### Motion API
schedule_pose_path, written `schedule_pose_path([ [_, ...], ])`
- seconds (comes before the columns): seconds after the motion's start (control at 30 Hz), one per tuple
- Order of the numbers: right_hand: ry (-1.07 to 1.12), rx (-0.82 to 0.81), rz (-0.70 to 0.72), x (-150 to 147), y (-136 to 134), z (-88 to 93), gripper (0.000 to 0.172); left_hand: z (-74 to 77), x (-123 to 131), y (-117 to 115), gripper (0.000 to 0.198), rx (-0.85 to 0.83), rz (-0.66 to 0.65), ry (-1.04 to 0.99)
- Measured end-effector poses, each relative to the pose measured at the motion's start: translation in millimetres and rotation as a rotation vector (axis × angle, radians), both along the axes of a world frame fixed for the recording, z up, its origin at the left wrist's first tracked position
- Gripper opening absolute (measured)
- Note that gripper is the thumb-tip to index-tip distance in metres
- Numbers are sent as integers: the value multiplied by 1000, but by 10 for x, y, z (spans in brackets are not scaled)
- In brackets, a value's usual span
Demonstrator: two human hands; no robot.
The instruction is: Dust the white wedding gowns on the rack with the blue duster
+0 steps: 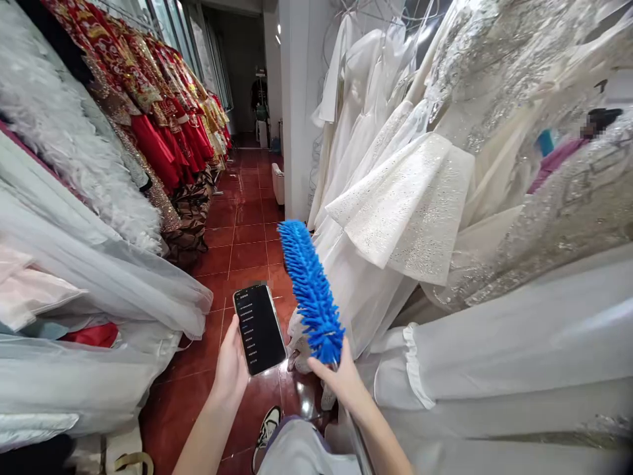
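Note:
My left hand grips a black smartphone by its lower left edge, the lit screen showing a dark list and facing me. My right hand is closed around the handle of a blue fluffy duster, whose head points up and to the left. The duster head sits just beside white wedding dresses hanging on the right. Below my hands I see my sneaker on the red tile floor.
A narrow aisle runs ahead between two racks. White veils and gowns and red embroidered dresses hang on the left. Sequined white gowns crowd the right. A white pillar stands mid-aisle; a dark doorway lies far back.

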State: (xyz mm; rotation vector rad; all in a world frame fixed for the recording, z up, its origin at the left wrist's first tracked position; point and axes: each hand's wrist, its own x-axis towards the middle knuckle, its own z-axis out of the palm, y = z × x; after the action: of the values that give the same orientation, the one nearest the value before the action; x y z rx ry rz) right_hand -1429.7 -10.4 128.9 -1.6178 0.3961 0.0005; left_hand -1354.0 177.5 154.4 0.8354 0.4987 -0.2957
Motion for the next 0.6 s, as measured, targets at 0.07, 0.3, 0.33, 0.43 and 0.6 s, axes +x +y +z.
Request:
schedule_pose_path([
  [0.07,-25,-33,76,67,154,129,89,50,-8,-6,41,53,18,-22],
  [0.3,59,-108,92,101,461,280,102,130,14,19,39,73,2,-31],
  [0.33,66,-117,86,116,473,269,103,127,15,8,38,71,-2,-32],
  [0.43,71,-126,67,153,472,214,104,112,19,-35,36,84,1,-29],
  [0.6,-31,110,-11,131,285,121,75,113,20,-77,38,81,-10,-24],
])
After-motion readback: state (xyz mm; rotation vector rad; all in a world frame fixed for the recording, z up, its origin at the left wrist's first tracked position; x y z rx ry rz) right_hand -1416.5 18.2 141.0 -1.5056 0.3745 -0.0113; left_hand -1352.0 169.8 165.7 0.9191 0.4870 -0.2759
